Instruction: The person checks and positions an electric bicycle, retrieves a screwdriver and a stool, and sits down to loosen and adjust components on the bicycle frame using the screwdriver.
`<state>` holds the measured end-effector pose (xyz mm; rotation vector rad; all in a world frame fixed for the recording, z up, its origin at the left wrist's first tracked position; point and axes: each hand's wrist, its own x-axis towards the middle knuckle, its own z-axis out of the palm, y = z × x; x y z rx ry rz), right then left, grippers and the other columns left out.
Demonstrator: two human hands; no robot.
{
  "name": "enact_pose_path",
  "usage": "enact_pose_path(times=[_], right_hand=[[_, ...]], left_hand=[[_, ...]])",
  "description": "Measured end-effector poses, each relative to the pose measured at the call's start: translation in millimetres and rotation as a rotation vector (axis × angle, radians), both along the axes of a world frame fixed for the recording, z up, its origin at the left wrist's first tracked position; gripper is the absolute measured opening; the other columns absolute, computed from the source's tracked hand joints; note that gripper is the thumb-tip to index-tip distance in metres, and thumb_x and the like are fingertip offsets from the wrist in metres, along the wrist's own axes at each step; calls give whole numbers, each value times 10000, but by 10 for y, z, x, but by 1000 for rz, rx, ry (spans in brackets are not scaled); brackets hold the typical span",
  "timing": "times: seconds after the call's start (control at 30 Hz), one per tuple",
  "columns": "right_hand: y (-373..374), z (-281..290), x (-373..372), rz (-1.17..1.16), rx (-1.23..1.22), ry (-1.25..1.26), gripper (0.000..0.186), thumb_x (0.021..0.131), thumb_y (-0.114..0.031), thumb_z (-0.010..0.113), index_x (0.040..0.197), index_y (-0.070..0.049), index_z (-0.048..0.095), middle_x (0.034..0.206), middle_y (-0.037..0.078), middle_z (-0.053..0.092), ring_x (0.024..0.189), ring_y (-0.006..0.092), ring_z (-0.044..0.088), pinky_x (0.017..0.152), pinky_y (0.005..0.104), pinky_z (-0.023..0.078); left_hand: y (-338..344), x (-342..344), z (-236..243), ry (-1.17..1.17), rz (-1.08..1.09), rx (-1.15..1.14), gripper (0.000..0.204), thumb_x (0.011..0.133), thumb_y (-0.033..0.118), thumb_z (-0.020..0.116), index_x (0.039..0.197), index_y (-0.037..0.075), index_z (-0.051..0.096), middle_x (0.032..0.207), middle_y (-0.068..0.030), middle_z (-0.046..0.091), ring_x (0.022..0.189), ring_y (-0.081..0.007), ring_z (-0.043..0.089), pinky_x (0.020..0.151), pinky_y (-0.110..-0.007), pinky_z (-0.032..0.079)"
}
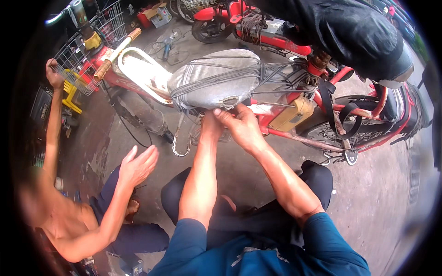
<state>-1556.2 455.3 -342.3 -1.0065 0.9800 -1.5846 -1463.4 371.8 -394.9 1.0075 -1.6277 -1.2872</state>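
- The grey seat (214, 69) sits mid-view on a red-framed bike (301, 139), above both bare hands; it is a rounded, padded oval with a dull, creased cover.
- Dark cords (262, 72) wrap it in uneven bands, bunching tightly at its rear end; they look thin and pliable.
- A ragged hole (229, 101) breaks the cover's near edge, its rim frayed and pale.
- The step in hand appears to be close fingertip work at the seat's underside, just below that hole.
- The left hand (210, 122) reaches up under the edge; its fingers are hidden, so I cannot tell whether its grip is wide, narrow or holding something.
- The right hand (241, 129) meets it there, thumb extended toward the left, fingers curled beneath the seat; what its grip holds, if anything, cannot be told.
- The next move probably calls for working by feel, with both hands close together and light pulls, since the torn cover could rip further.
- Around the seat: a smooth, scuffed white panel (145, 71) in front, a boxy yellow case (293, 113) behind, and a limp black strap (326, 99).
- Farther left, another person's raised hand (54, 73) is at a wire basket (110, 25); that person's other hand (138, 166) is open over the worn, hard floor (368, 184).
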Motion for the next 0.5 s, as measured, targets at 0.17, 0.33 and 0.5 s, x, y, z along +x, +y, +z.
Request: enact_pose_path(times=[0.17,0.33,0.5], right_hand=[[-24,175,35,-14,-15,-59,387,837,-224,641,1083,65,569,1000,147,630,924,187,577,817,315,450],[-67,351,-12,8,24,-93,313,851,-172,621,1046,69,584,993,143,638,949,178,570,858,303,436],[-100,261,-46,35,-127,15,384,858,-176,610,1142,60,505,1060,128,604,1000,172,547,869,306,429]], left_hand=[[-5,-29,-2,6,41,-92,294,908,169,487,1139,-11,509,1069,-54,560,957,-145,523,829,-287,437],[-93,-47,-48,162,25,-138,264,900,157,498,1113,1,510,1033,-64,566,915,-153,542,789,-293,450],[-91,-39,-97,643,-73,195,232,878,116,519,1081,4,516,978,-80,585,841,-166,574,725,-301,479]])
